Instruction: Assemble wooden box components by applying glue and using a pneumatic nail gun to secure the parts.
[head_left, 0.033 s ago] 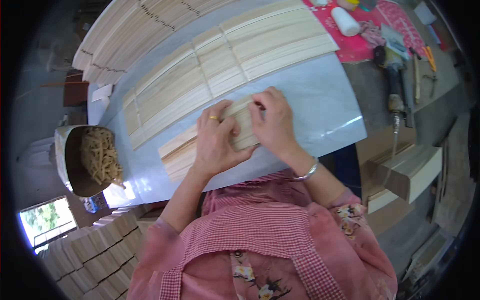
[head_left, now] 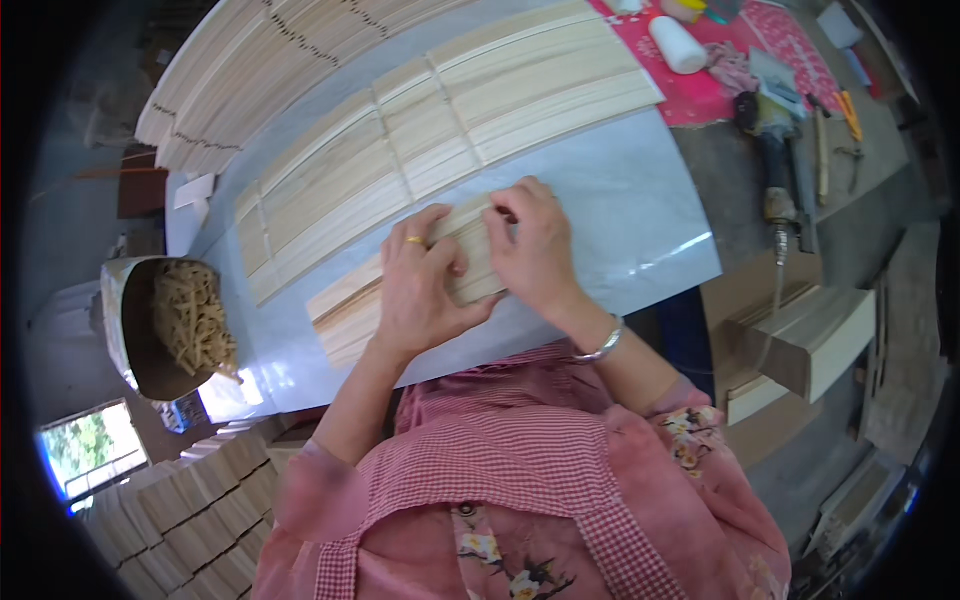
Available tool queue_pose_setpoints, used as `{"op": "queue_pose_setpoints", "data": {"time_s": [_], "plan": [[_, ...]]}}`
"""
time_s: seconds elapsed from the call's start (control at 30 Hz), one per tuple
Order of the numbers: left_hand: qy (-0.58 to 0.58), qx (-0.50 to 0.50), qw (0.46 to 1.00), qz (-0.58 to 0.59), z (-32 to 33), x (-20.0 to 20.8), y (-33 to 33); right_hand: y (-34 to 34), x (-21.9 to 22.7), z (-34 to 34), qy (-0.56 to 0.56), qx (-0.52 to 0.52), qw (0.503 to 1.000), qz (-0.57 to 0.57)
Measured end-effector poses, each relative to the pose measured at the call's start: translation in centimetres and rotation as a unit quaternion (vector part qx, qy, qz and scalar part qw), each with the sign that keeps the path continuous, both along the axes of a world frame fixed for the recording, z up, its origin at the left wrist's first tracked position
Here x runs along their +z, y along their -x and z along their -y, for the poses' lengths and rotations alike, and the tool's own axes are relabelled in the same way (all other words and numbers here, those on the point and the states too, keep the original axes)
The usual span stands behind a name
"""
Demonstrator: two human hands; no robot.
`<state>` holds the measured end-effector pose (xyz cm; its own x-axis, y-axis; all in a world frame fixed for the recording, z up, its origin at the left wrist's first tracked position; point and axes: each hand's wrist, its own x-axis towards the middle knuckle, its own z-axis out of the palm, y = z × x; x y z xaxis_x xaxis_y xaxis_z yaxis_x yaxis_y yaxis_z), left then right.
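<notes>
A short pale wooden panel point(head_left: 347, 318), built of thin boards, lies at a slant on the table in front of me. My left hand point(head_left: 420, 285), with a ring on one finger, rests over its middle, fingers curled and thumb along the near edge. At its right end my right hand point(head_left: 535, 250), a silver bracelet on the wrist, grips the panel with bent fingers and thumb. The hands hide much of the panel, fingertips included. Just beyond lies a longer row of pale wooden boards point(head_left: 540, 85) crossed by narrow grooves.
A shiny sheet point(head_left: 640, 215) covers the table. Stacked slats point(head_left: 225, 85) stand far left; a box point(head_left: 117, 315) of wood bits point(head_left: 195, 320) is left. Right are a white bottle point(head_left: 678, 46), a power tool point(head_left: 776, 165) and a hammer point(head_left: 822, 155). Board stacks point(head_left: 195, 520) stand lower left.
The whole view has shifted a little, so things sit slightly further left. Both hands keep the same hold on the panel.
</notes>
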<state>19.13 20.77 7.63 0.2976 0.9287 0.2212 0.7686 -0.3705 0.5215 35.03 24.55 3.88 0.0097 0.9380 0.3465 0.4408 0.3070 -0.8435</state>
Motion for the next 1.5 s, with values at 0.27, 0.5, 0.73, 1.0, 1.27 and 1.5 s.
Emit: {"op": "queue_pose_setpoints", "data": {"time_s": [0.27,0.5,0.73,1.0,1.27,1.5], "plan": [[0.005,0.001,1.0,-0.007,0.3,0.0,0.2,-8.4,0.2,-2.2,-0.09,-0.05,0.991,0.082],[0.001,0.004,1.0,-0.015,0.4,-0.4,0.6,-36.8,-2.9,-7.5,0.147,-0.249,0.834,0.47],[-0.056,0.006,0.998,-0.008,0.5,-1.1,1.3,-38.4,-0.6,-11.0,0.168,-0.22,0.841,0.464],[-0.055,0.009,0.997,-0.044,-0.1,-1.4,0.2,-18.2,12.5,1.3,0.218,-0.168,0.949,0.152],[-0.044,0.02,0.999,0.014,-0.2,-1.8,-0.1,-8.5,15.2,9.9,0.299,-0.02,0.945,0.131],[-0.028,0.013,0.999,0.016,-0.3,-1.6,0.2,-7.1,15.6,9.9,0.319,0.0,0.939,0.129]]}}
